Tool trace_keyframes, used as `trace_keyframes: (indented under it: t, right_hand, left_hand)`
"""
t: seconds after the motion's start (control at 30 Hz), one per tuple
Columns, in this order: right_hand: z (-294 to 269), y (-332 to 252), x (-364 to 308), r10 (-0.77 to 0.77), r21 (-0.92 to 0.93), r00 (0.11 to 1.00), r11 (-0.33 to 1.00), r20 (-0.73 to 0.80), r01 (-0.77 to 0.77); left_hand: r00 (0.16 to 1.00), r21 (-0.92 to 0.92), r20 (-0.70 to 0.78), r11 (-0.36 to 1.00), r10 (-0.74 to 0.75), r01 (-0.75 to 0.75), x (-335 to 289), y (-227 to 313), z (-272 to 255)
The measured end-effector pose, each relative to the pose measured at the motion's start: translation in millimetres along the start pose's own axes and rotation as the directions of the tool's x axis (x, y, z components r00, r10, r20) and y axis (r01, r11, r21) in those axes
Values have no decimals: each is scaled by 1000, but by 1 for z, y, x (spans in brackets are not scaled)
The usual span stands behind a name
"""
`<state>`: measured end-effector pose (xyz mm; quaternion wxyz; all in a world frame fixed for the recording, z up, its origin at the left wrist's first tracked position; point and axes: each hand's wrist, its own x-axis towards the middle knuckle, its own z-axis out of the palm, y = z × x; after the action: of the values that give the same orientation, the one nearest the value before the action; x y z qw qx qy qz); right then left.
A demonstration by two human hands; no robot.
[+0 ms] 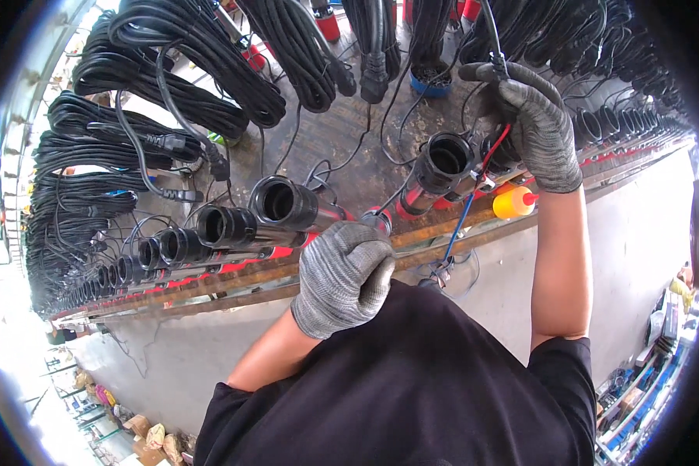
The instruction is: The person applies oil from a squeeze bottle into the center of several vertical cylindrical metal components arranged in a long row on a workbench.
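My left hand (pixel 343 276), in a grey knitted glove, is closed around a narrow cylinder (pixel 380 220) with a dark end, mostly hidden by the fingers. My right hand (pixel 537 124), gloved alike, is raised at the right with its thumb and fingers pinching a black cable (pixel 492 33). Below that hand a red wire (pixel 495 147) slants down; a blue wire (pixel 460 225) hangs over the table's edge. Between my hands stands a tube with a black threaded mouth (pixel 447 154). Another black-mouthed tube (pixel 278 200) lies just beyond my left hand.
Rows of similar tubes (pixel 180 246) line the table's near edge on both sides. Thick coiled black cables (pixel 291 54) hang over the far side. A yellow bottle (pixel 511 203) with a red tip lies by the edge. A blue tub (pixel 430 81) holds small dark parts.
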<state>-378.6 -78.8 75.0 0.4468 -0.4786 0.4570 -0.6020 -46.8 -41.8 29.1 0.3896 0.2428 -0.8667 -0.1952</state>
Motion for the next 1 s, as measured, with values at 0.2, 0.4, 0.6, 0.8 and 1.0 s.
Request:
trace_keyframes:
  t: [0.2, 0.4, 0.6, 0.8, 1.0]
  right_hand:
    - [3, 3, 0, -51, -91, 999, 995, -13, 50]
    - [16, 1, -1, -49, -122, 988, 992, -145, 32]
    - [-1, 7, -1, -47, -26, 997, 999, -57, 46]
    - [8, 1, -7, -71, -133, 990, 990, -124, 54]
    - [10, -1, -8, -35, -114, 985, 993, -171, 15]
  left_hand:
    - [1000, -7, -9, 1000, 26, -27, 1, -1, 0]
    - [996, -71, -74, 996, 52, -57, 1, -8, 4]
    - [993, -176, -119, 984, -5, -16, -8, -14, 6]
    - [985, -243, -172, 969, 1, -44, -13, -18, 12]
    - [983, -279, -183, 959, -13, -40, -15, -17, 14]
